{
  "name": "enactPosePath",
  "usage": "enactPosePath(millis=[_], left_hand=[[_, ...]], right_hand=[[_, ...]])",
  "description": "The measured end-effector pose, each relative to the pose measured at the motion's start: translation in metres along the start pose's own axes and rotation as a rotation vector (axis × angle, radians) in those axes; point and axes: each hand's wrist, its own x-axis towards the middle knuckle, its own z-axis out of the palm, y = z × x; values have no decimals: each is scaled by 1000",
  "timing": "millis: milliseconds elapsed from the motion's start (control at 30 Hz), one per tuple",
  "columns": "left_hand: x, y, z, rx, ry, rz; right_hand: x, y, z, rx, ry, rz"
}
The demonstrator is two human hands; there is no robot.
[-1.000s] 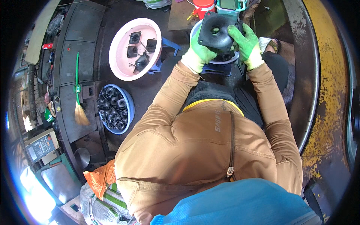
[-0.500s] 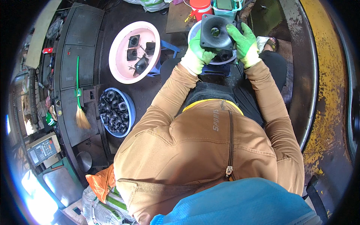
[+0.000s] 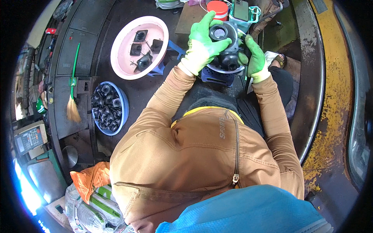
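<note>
My left hand [image 3: 202, 46], in a green-coated glove, is closed on a black plastic speaker horn [image 3: 232, 32]. The horn's round narrow end faces up, with its thumb and fingers gripping the sides. My right hand [image 3: 254, 58], gloved alike, is curled beside the horn's right edge. Something dark shows between its fingers, too hidden to name. Below the hands, a pale basin [image 3: 221, 71] holds more black parts [image 3: 229, 61] and is largely covered by the horn and gloves.
A pink basin [image 3: 116, 58] with several black horns stands left on a blue stool [image 3: 175, 49]. Nearer, a blue basin [image 3: 125, 106] is heaped with black parts. A green-handled broom [image 3: 74, 81] leans against dark cabinets. A red-lidded container [image 3: 217, 7] and teal basket [image 3: 243, 26] stand beyond my hands.
The horn has turned over from its wide square mouth to its narrow round end. My left hand has shifted up its side; my right hand has moved lower, off the flange.
</note>
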Motion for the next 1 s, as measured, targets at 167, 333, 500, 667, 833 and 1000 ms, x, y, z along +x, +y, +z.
enactPosePath(millis=[167, 333, 500, 667, 833, 1000], left_hand=[[-2, 2, -2, 50, -17, 81], [-1, 1, -5, 20, -4, 83], [-4, -8, -11, -21, -93, 19], [-20, -24, -51, 101, 67, 164], [-54, -52, -160, 465, 416, 238], [-168, -123, -248, -619, 991, -454]], right_hand=[[1, 7, 9, -69, 181, 76], [1, 10, 18, 44, 168, 85], [2, 18, 17, 23, 160, 46], [11, 25, 11, -208, 4, 45], [26, 30, 10, -212, 229, 139], [36, 33, -12, -254, 208, 223]])
